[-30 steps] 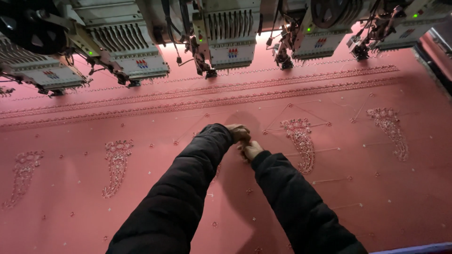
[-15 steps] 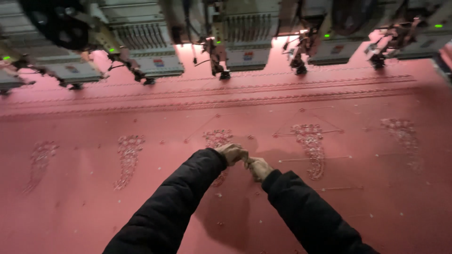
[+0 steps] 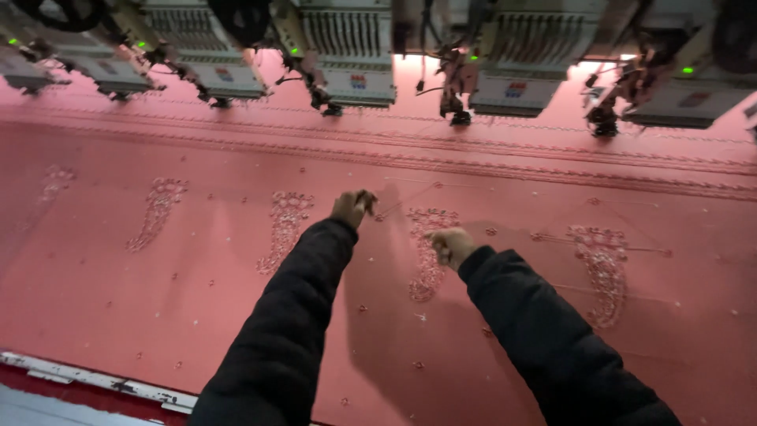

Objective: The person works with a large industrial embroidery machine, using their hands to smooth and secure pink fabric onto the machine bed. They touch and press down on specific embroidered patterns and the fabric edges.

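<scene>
**Hand positions over the embroidery bed**

Grip state, left hand (image 3: 352,208): fingers drawn together as in a pinch, held just above the pink fabric (image 3: 197,315). A thin thread (image 3: 406,199) appears to run from the fingertips toward the right; whether it is actually clamped cannot be told at this resolution.

Grip state, right hand (image 3: 448,245): fingers curled inward into a loose fist. Whether anything is held inside cannot be told.

Position: both hands extend from black sleeves (image 3: 292,331) that enter from the near edge. The left hand sits farther from the viewer than the right. The two hands are near each other but apart.

Work surface: the fabric is stretched flat across the whole bed. The right hand hovers over the upper end of a leaf-shaped embroidered motif (image 3: 427,260). Matching motifs lie to the left (image 3: 282,229) and to the right (image 3: 599,268). Stitched border lines (image 3: 552,170) run left to right across the far part of the fabric.

Machine: a row of embroidery heads (image 3: 355,55) hangs over the far edge, several showing green indicator lamps. A worn metal frame rail (image 3: 87,379) borders the fabric at the near left.
</scene>
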